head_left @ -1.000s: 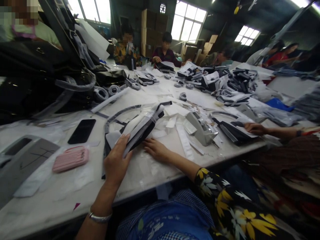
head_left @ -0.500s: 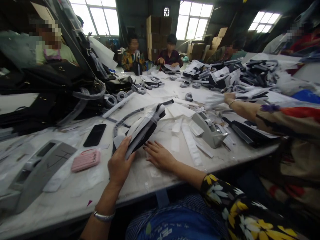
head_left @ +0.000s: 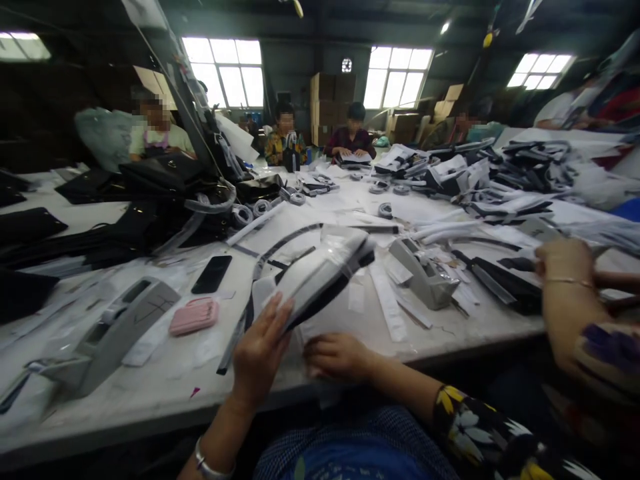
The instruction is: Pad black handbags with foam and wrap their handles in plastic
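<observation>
My left hand (head_left: 264,347) grips the near end of a flat black bag (head_left: 327,283) with white wrapping over its upper side. The bag is tilted, its far end raised toward the right. A long dark strap (head_left: 285,243) in clear wrap curves behind it on the table. At the table's front edge, my right hand (head_left: 343,358) has its fingers curled together, slightly blurred. Something pale and translucent shows under those fingers, too unclear to name. Beyond my right hand stands a grey tape dispenser (head_left: 425,277).
On the left are another tape dispenser (head_left: 117,333), a black phone (head_left: 212,274), a pink pouch (head_left: 194,316) and piled black bags (head_left: 165,177). A co-worker's hand (head_left: 567,263) is at the right, beside a black bag (head_left: 500,283). Several people sit across the table.
My view has tipped up and turned left. My left hand has turned the bag so its white side shows more broadly. My right hand has drawn back to the table edge, its spread fingers now curled.
</observation>
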Motion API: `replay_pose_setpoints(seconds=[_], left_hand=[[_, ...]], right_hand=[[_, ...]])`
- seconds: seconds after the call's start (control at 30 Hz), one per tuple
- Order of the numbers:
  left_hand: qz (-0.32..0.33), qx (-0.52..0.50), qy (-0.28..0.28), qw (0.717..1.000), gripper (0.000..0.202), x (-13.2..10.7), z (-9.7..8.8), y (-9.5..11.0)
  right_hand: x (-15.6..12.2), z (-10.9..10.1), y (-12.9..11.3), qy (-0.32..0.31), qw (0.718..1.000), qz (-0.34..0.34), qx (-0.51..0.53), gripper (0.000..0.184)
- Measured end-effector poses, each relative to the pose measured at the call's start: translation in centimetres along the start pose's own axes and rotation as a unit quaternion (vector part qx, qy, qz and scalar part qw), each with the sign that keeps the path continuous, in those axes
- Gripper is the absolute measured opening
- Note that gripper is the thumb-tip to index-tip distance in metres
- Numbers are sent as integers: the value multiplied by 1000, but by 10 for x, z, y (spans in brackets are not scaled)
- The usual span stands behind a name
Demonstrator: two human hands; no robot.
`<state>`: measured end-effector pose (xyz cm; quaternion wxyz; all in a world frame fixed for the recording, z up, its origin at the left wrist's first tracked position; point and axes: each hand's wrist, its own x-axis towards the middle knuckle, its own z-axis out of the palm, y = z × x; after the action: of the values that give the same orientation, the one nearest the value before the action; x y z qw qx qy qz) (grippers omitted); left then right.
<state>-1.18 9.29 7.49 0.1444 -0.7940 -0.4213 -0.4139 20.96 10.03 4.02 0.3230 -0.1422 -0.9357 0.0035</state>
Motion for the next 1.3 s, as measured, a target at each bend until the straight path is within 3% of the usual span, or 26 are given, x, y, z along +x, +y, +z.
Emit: replay_pose_setpoints(seconds=[0.07, 0.13, 0.2, 0.27, 0.33, 0.4, 0.5, 0.63, 0.77, 0.93, 1.13, 1.23, 1.3], left_hand=[[51, 16, -10, 999, 57, -13, 3, 10], [86, 26, -22, 996, 52, -28, 11, 19], [110, 29, -32, 993, 47, -40, 19, 24], [127, 30, -48, 990, 44, -47, 24, 29], [135, 36, -69, 988, 45, -48, 25, 31], [134, 37, -81, 987, 45, -45, 23, 32], [128, 33, -69, 989, 45, -43, 21, 33], [120, 33, -54, 991, 45, -47, 24, 33], [117, 31, -57, 991, 45, -47, 26, 33], [111, 27, -55, 992, 44, -43, 24, 34], [100, 24, -69, 992, 44, -43, 23, 36], [100, 28, -79, 991, 46, -43, 23, 36], [97, 24, -95, 990, 47, -43, 23, 36]], right_hand=[[3, -22, -22, 4, 998, -57, 23, 26], [14, -47, -32, 34, 996, -69, 40, 26], [31, -67, -22, 57, 997, -23, 50, 21], [52, -75, 10, 30, 996, 79, 40, 18], [74, -68, 57, -43, 980, 194, 4, 18], [93, -49, 106, -124, 962, 242, -20, 24], [112, -16, 160, -213, 956, 201, 10, 41], [119, 17, 185, -287, 945, 142, 66, 39], [115, 29, 186, -265, 947, 158, 90, 16], [120, 17, 181, -158, 952, 235, 121, 13], [160, -37, 155, -42, 934, 273, 228, 29], [169, -71, 117, -12, 908, 271, 319, 27], [162, -89, 84, -14, 916, 258, 307, 22]])
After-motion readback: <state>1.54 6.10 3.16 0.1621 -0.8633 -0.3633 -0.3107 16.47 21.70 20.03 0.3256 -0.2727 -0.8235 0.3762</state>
